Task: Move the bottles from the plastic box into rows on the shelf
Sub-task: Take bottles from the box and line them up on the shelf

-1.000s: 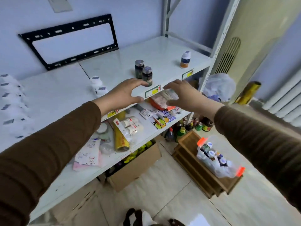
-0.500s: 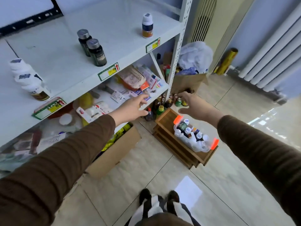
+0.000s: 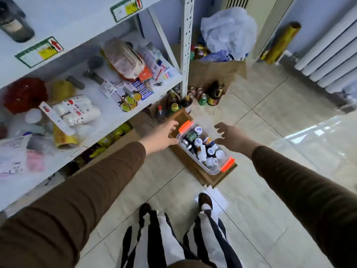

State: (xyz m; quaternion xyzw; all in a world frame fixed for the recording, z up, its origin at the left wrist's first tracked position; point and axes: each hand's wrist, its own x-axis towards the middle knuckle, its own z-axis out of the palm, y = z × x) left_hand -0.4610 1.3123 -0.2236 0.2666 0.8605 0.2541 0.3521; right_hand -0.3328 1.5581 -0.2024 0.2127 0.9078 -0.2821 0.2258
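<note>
A clear plastic box (image 3: 211, 170) with orange clips sits on a low wooden crate on the floor, filled with several small bottles (image 3: 201, 147), white-capped and dark. My left hand (image 3: 163, 135) hovers by the box's left side, fingers spread, holding nothing. Over the box's right side, my right hand (image 3: 229, 137) is spread with curled fingers and is empty too. The white shelf (image 3: 81, 22) runs across the upper left; one dark bottle (image 3: 14, 26) stands on it at the frame's corner.
A lower shelf (image 3: 108, 113) is crowded with packets, tubes and bags. Bottles and cans (image 3: 204, 95) stand on the floor by the shelf post, beside a cardboard box (image 3: 214, 71) with plastic bags. A radiator (image 3: 332, 60) lines the right wall. My feet are below.
Both hands came down from the shelf edge toward the plastic box on the floor. The view tilted downward, so most of the top shelf left the frame.
</note>
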